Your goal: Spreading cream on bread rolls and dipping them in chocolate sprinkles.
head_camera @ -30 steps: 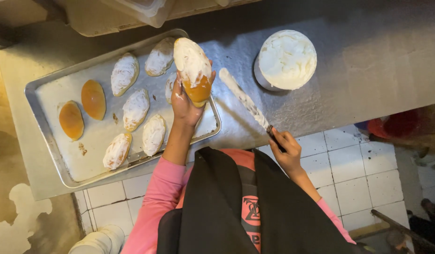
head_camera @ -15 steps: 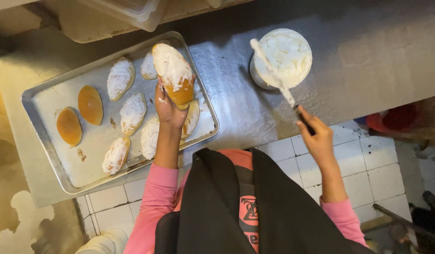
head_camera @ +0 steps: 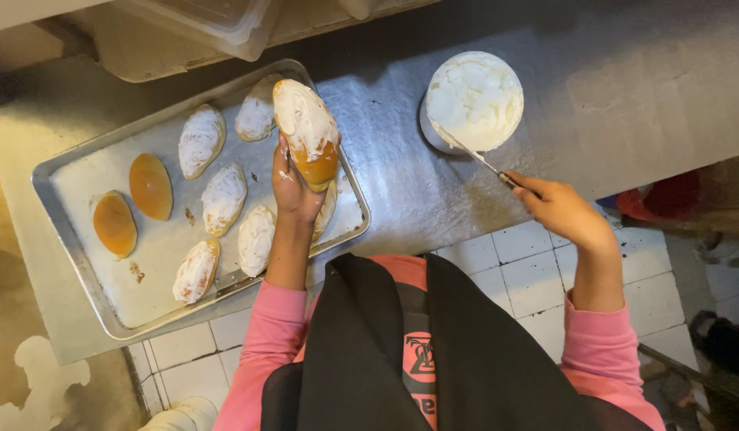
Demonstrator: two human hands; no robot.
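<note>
A steel counter [head_camera: 625, 88] ran across the far side of the scene, above a white tiled floor [head_camera: 529, 263]. A metal baking tray [head_camera: 82, 271] lay at the left of the counter, carrying several cream-coated buns and two bare brown buns [head_camera: 150, 185]. The left hand [head_camera: 293, 187] was raised over the tray, fingers wrapped closed around a cream-topped bun [head_camera: 307, 132]. To the right, a round tub of white cream [head_camera: 475, 100] stood on the counter. The right hand [head_camera: 557, 209] gripped the handle of a palette knife [head_camera: 465, 152] with fingers curled tight; the blade tip rested in the cream at the near edge of the tub.
</note>
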